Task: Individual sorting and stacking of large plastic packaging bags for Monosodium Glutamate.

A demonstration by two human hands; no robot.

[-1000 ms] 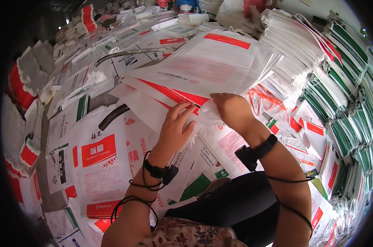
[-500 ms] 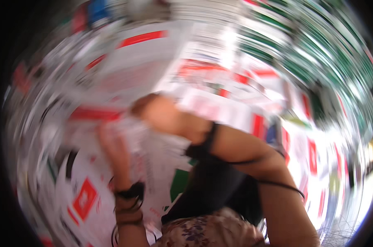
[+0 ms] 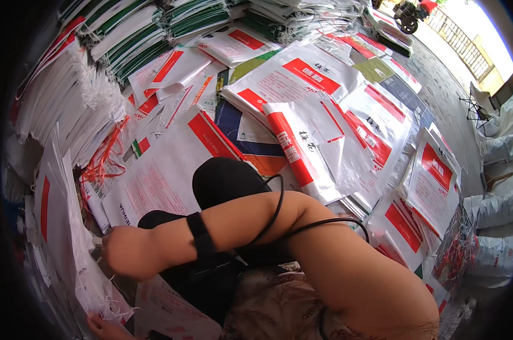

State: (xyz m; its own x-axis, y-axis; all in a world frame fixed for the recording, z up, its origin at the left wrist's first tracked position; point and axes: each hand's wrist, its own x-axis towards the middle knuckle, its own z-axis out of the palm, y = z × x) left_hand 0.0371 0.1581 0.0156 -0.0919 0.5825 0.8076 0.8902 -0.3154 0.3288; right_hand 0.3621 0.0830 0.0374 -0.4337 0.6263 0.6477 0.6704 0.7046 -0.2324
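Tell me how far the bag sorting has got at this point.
Done: stacks of folded bags stand along the top. In hand: the right hand grips the edge of a white sack bundle at lower left; the left hand is beneath it. Left: many loose bags lie scattered, unstacked.

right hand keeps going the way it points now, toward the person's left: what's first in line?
Likely the upright stack of white bags: the right hand reaches across the body and its fingertips look to be at the stack's edge already. Actual contact can't be confirmed; depth is unclear.
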